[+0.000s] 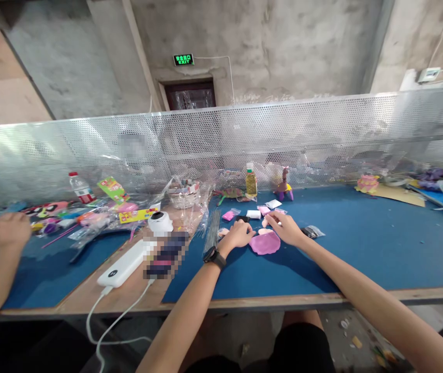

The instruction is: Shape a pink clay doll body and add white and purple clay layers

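**Left hand (240,234) and right hand (288,229) at a mauve sheet (265,245) on a blue surface (380,243)**

We see the mauve sheet lying flat between the hands, set back from the wooden front edge (396,296). The left hand is curled, fingertips beside the sheet's left margin; we cannot tell whether it grips anything. The right hand's thumb and fingers are narrowed at small pale pieces above the sheet; we cannot tell whether one is pinched.

To the right, beyond a dark packet (310,231), we note a broad stretch of blue for lateral movement. On the left, a bundle of thin rods (211,233) and a white power bank (126,265) narrow the room; a perforated screen (310,129) bounds the rear.

A pixelated patch (166,255) masks one object, and the co-worker's hand (8,230) is partly cut off at the left.
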### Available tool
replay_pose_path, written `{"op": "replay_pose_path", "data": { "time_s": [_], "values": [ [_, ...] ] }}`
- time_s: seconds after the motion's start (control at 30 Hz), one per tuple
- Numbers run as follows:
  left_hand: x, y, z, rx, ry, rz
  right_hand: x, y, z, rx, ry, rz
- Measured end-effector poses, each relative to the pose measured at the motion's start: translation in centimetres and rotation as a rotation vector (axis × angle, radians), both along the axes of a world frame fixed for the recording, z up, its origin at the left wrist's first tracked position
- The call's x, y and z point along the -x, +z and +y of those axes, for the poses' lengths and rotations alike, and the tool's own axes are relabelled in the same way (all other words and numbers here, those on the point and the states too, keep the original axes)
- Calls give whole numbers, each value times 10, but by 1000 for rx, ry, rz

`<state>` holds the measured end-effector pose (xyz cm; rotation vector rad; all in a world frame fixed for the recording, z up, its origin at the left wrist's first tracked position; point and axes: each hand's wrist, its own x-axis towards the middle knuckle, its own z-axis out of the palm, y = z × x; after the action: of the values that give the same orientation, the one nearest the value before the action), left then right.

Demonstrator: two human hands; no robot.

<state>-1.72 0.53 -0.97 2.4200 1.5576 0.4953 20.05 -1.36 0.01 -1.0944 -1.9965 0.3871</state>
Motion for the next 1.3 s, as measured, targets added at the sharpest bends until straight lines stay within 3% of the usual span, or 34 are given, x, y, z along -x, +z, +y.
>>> {"op": "replay_pose_path", "data": {
  "time_s": [0.17,0.27,0.37,0.47,0.57,0.83,1.0,1.1,1.2,1.3],
  "values": [
    [-1,4,3,59,-45,-209,1,-4,2,4,-73,25],
    [-4,8,3,104,-98,-434,0,-4,3,20,-108,7],
    [-8,13,1,224,-183,-699,-1,0,1,-10,-71,-41],
    [-12,18,-3,361,-195,-835,-2,3,0,-62,-55,-101],
    [-14,17,-5,401,-207,-845,-1,2,1,-73,-40,-101],
    [-18,9,-5,269,-288,-943,1,-6,3,-123,79,-115],
    [-16,15,-8,271,-259,-955,-3,-9,7,-147,-67,-11],
    [-16,18,-8,247,-285,-957,-8,-13,14,9,-127,90],
    [-15,16,-7,251,-277,-946,-8,-15,18,190,-39,133],
    [-14,12,-3,272,-221,-932,-5,-12,15,180,-11,156]
  ]
}}
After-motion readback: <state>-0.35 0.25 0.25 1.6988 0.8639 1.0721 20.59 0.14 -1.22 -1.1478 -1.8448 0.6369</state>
